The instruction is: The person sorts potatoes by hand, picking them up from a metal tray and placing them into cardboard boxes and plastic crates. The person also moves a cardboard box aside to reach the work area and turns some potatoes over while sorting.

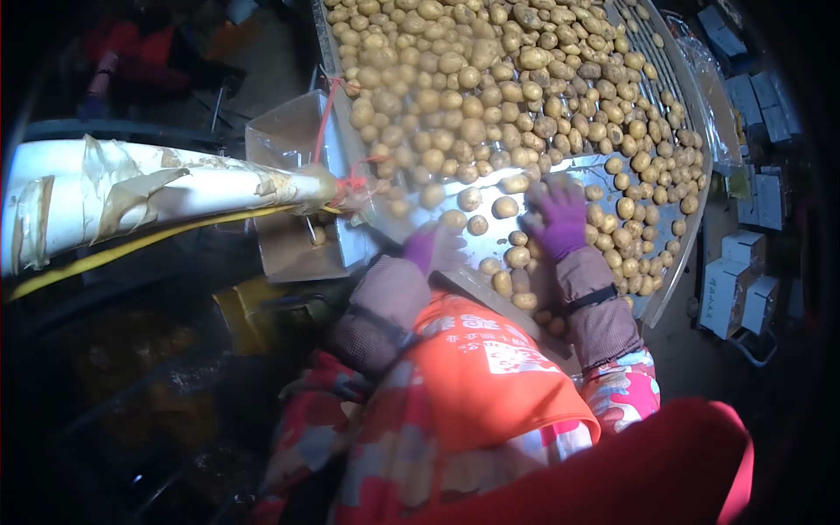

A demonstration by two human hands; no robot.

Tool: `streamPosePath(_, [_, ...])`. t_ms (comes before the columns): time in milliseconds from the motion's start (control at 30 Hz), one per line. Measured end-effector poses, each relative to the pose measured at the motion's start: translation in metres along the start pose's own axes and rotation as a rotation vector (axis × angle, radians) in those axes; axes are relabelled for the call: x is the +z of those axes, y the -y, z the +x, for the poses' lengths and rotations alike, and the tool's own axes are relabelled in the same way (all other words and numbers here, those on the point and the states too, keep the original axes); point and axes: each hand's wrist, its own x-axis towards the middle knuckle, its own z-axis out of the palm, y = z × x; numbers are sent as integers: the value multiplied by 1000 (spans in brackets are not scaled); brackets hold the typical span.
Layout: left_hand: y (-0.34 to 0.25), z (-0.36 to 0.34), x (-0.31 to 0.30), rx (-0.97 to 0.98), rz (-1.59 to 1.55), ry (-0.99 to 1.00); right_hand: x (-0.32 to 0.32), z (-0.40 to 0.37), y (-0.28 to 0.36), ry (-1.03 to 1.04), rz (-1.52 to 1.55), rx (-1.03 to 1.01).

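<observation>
My right hand, in a purple and grey glove, lies at the near edge of the potatoes, with its fingers stretched forward over the metal table. Single potatoes sit on both sides of it, among them one potato just to its left. At the table's near left corner is my left hand, also gloved in purple and grey. Its fingers are blurred, so their shape and anything in them cannot be made out. Several loose potatoes lie between the two hands.
A cardboard box stands left of the table, holding at least one potato. Above it reaches a white taped pole with a yellow cable. White boxes are stacked at right. Another person's red clothing shows at upper left.
</observation>
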Motion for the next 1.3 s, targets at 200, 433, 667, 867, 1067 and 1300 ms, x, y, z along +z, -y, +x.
streamPosePath(200, [-6,-8,0,113,403,22,-28,114,42,-219,184,-98])
streamPosePath(433, [-6,-6,-1,14,169,12,23,159,89,40,-48,-112])
streamPosePath(667, [10,20,-23,30,55,202,69,91,44,230,237,37])
streamPosePath(867, [-25,-52,26,166,-440,386,-43,79,84,559,788,-349])
streamPosePath(1067, [-25,-136,-85,318,-515,227,-16,256,-6,-126,192,-211])
streamPosePath(1300, [-27,-151,-141,539,-755,233,-18,290,-46,255,-227,215])
